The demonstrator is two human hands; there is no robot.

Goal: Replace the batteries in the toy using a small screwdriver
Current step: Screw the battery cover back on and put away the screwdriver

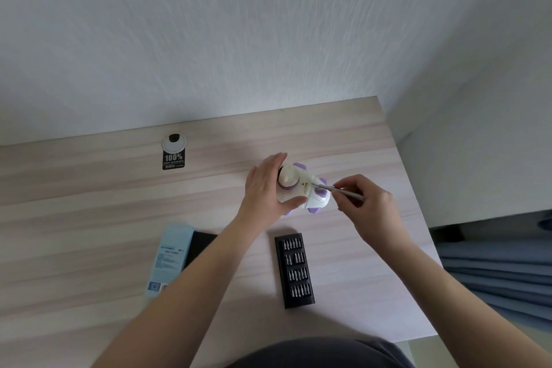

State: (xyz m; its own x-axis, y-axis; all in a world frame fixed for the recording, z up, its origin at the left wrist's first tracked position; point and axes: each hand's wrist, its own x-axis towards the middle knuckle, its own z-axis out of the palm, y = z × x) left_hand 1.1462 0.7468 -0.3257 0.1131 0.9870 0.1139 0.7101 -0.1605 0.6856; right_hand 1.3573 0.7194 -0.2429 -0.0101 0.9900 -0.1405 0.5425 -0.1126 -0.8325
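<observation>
— What lies nearest you on the desk (89, 218)?

— A black bit tray (294, 270), lying open with four rows of silver bits, between my forearms. Left of my left arm is a pale blue sleeve (169, 261) with a black case (200, 246) half out of its far end. There is print and a small blue square on the sleeve, too blurred for me to read.

— And the toy?

— Just past the tray, near the desk's right edge. The toy (301, 188) is white with purple knobs and lies on its side. My left hand (265, 188) grips it from the left, fingers curled over the far side, thumb along the near side.

— Your right hand?

— My right hand (369, 206) pinches the screwdriver (343, 190) between thumb and fingertips, the other fingers curled. The thin metal shaft slants left, and its tip meets the toy by a purple part on its right side. I cannot tell whether it sits in a screw.

— Anything written farther back?

— By the wall, a black label (173, 159) reads "100%"; the smaller lines below are illegible. It touches a round grey cable port (174, 143).
</observation>
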